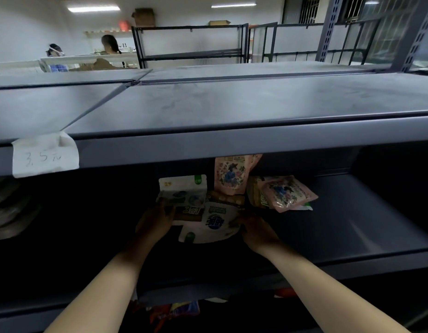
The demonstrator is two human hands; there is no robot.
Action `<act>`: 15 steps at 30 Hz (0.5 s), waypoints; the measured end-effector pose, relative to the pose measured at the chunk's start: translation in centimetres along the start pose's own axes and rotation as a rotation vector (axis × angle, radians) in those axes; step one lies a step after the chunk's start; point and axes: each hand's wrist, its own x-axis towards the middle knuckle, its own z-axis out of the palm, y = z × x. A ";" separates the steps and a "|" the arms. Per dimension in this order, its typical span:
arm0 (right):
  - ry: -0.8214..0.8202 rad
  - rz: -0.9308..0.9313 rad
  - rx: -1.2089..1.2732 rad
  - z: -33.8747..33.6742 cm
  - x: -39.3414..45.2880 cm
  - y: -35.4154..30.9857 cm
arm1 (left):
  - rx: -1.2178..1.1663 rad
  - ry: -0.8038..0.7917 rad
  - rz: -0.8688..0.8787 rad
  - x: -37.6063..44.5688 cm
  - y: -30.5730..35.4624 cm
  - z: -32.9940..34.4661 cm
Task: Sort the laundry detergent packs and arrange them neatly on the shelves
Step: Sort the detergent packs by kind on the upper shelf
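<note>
My fingers (168, 207) are gripping the white pack (208, 222) at both ends, its long axis lying crosswise between my hands, pink packs (232, 174) sitting beyond.

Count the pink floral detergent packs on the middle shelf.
2. One pink floral pack stands upright at the back, its top hidden by the shelf above. The other pink pack lies tilted to its right. More may be hidden in the pile.
</note>
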 end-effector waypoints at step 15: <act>0.285 0.012 0.198 -4.2 -1.7 0.4 | -0.193 0.038 -0.544 3.4 2.1 1.5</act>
